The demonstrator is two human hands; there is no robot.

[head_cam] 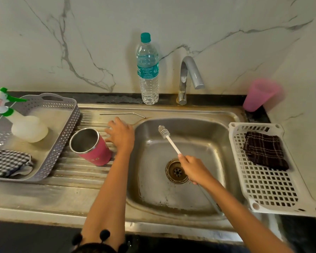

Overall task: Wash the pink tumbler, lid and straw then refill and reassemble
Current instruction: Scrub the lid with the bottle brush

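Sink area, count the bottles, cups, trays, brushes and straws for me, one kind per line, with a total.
Bottles: 2, water bottle, spray bottle
Cups: 2, pink tumbler, pink plastic cup
Trays: 2, grey basket, white rack
Brushes: 1, bottle brush
Straws: 1, metal straw
Total: 8

**Soft, even light; wide-angle bend**

Moderate, diffuse light falls from above, and shadows are faint. The sink (208, 111) and the steel inside the tumbler (84, 141) show a dull sheen, no hard glare. The cup (261, 95) at right is smeared by blur. Straight edges bow near the frame's borders.
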